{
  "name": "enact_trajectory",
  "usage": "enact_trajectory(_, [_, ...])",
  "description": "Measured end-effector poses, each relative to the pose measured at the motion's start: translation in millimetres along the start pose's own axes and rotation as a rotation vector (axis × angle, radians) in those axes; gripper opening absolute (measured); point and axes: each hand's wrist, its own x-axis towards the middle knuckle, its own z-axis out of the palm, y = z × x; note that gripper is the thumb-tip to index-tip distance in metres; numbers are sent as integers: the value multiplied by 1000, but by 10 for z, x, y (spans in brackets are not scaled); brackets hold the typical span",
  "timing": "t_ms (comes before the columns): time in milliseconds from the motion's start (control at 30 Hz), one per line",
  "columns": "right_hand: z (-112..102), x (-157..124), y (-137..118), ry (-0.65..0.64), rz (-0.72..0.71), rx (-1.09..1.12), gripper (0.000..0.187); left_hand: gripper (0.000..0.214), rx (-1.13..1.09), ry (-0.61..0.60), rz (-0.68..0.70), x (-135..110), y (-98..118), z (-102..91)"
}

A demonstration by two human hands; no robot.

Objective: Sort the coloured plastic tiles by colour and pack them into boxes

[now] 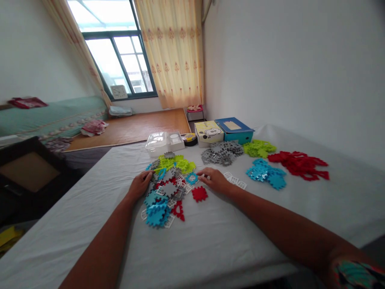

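Observation:
A mixed pile of flat plastic interlocking tiles lies between my hands. In it are yellow-green tiles, grey tiles, blue tiles, red pieces and white window-shaped pieces. My left hand is at the pile's left edge, fingers closed at the end of a thin yellow-green piece. On the right side, my right hand has its fingertips pinched at the edge of a blue tile with an open middle. A square red tile lies just below those fingertips.
Separate heaps of grey tiles, yellow-green tiles, blue tiles and red pieces lie to the right. White window pieces sit beside my right wrist. Behind stand a clear plastic box, a yellow box and a blue box.

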Motion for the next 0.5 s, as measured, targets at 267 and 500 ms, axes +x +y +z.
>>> enact_trajectory(267, [184, 40, 107, -80, -216, -230, 14, 56, 63, -27, 2, 32, -3, -26])
enact_trajectory(500, [-323, -25, -4, 57, -154, -284, 10, 57, 73, -26, 2, 55, -33, -20])
